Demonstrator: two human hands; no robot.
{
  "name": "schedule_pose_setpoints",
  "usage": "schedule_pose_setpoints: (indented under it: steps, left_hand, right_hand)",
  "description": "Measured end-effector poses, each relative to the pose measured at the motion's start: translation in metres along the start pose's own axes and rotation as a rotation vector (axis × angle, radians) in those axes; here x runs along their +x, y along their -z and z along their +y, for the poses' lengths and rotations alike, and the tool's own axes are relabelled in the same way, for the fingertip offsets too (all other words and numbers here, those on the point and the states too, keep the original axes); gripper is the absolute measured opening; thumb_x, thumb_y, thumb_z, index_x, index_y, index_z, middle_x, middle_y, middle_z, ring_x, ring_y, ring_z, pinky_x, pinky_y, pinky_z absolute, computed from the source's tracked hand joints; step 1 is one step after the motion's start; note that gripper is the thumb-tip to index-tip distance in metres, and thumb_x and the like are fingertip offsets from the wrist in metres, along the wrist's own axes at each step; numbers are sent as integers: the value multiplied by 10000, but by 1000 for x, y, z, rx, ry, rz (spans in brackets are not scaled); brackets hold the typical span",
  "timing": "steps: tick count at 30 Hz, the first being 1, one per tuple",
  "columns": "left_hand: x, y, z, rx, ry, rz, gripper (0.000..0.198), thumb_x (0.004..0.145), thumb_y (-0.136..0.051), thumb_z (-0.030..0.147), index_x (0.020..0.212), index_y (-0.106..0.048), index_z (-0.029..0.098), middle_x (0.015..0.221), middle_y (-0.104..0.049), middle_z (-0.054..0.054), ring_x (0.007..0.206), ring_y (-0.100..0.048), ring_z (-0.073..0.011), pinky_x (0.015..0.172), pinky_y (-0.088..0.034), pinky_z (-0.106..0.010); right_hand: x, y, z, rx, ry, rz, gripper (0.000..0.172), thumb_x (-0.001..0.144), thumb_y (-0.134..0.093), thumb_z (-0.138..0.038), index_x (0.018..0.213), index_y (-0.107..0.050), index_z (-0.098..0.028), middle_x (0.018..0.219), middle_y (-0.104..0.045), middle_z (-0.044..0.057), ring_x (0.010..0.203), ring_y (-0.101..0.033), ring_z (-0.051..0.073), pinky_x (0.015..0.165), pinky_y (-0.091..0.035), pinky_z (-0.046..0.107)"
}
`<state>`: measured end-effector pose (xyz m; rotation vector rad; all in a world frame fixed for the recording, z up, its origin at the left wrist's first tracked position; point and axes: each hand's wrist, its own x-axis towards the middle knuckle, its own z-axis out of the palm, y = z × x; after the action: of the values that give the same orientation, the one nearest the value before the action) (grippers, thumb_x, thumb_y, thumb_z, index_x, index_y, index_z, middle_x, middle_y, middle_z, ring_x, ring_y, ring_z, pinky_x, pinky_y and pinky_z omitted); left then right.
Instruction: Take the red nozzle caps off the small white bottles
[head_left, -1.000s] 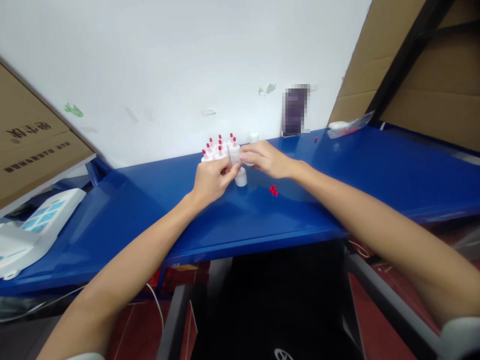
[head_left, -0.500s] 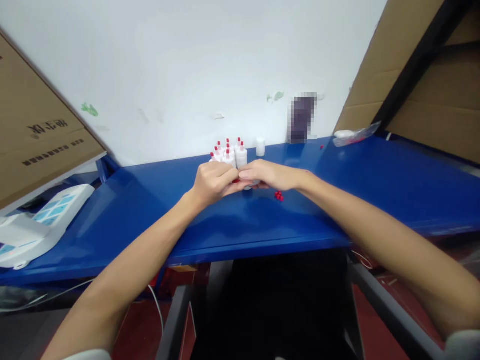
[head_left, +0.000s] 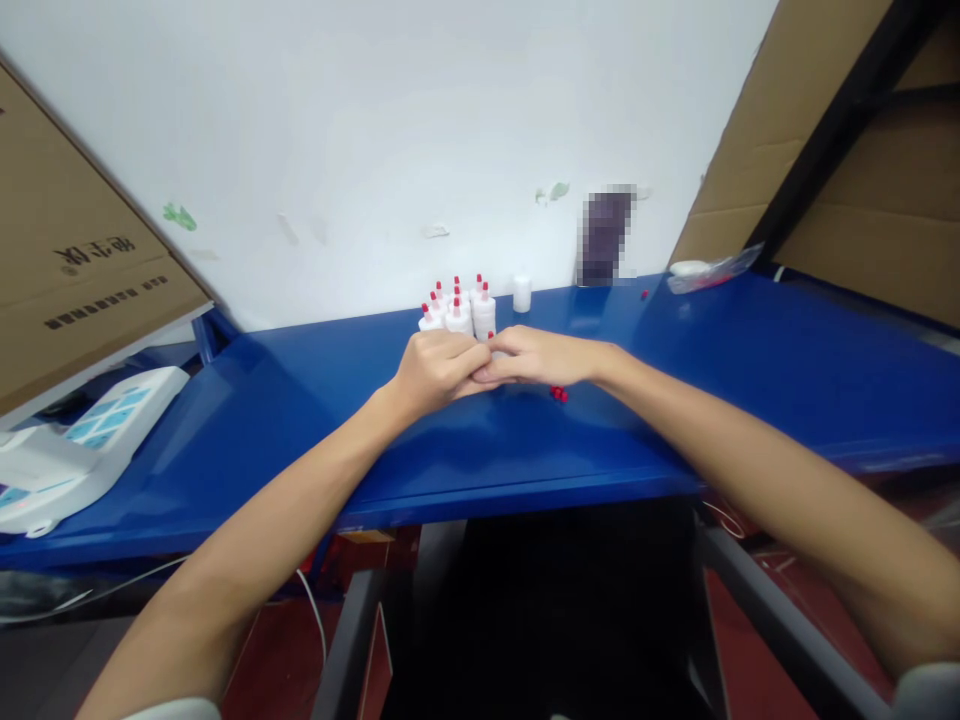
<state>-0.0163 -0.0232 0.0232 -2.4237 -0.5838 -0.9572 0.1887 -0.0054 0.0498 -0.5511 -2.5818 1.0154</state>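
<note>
My left hand (head_left: 442, 362) and my right hand (head_left: 529, 355) meet over the table, fingers closed and touching. Between them is a small white squeeze bottle, mostly hidden, whose red tip (head_left: 490, 336) shows just above the fingers. Which fingers grip its cap and which its body is hidden. Right behind my hands stands a cluster of several white squeeze bottles (head_left: 458, 318) with red-tipped nozzles. Small red tip caps (head_left: 559, 394) lie in a pile beside my right hand, partly covered by it.
A white container (head_left: 522, 295) stands near the wall, right of the bottles. A loose red cap (head_left: 644, 294) and a clear plastic bag (head_left: 716, 272) lie farther right on the blue table (head_left: 600, 450). At left are a white device (head_left: 112, 430) and a large cardboard box (head_left: 82, 260).
My hands have drawn closer together, the right fingers now overlapping the left. A red tip shows above them, and the white piece seen beneath my right hand is now hidden.
</note>
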Motion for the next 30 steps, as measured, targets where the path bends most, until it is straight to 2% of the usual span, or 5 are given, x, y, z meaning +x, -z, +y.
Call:
schedule_pose_setpoints:
  steps: [6,12,21,26,30]
  left_hand:
    - [1,4,-3,-69,83,-98,529,951,-558,644,676,-579,193,540,-530,20,480,-458,-97,515,-331,-260]
    - [-2,4,-8,-143,95,-84,447,990,-582,512,697,-569,174,592,-593,23,503,-463,-78,535,-366,-232]
    - [-4,3,-10,-156,90,-106,236,1026,-561,384,966,-657,177,879,-735,-53,755,-664,-131,696,-500,-244]
    - [-3,4,-9,-134,57,-128,237,1018,-575,399,987,-661,180,910,-751,-60,750,-679,-131,693,-503,-244]
    - [-4,4,-10,-96,46,-141,294,1023,-565,420,885,-661,178,821,-736,-35,659,-643,-107,622,-461,-233]
  right_hand:
    - [-5,13,4,-15,-18,41,329,936,-521,-287,623,-517,-186,569,-441,-48,539,-378,90,549,-291,274]
    - [-11,28,18,100,11,306,405,1011,-498,-419,669,-450,-209,580,-406,-62,513,-351,78,520,-301,256]
    - [-4,24,35,216,-227,346,120,916,-588,-285,959,-498,-217,652,-456,-45,533,-406,119,477,-311,274]
    - [-1,21,47,85,-172,356,422,1007,-434,-596,867,-508,-205,744,-516,9,643,-454,135,563,-385,285]
    - [-4,17,47,-21,-141,343,566,997,-358,-677,1179,-598,-197,1026,-679,101,920,-607,240,787,-496,367]
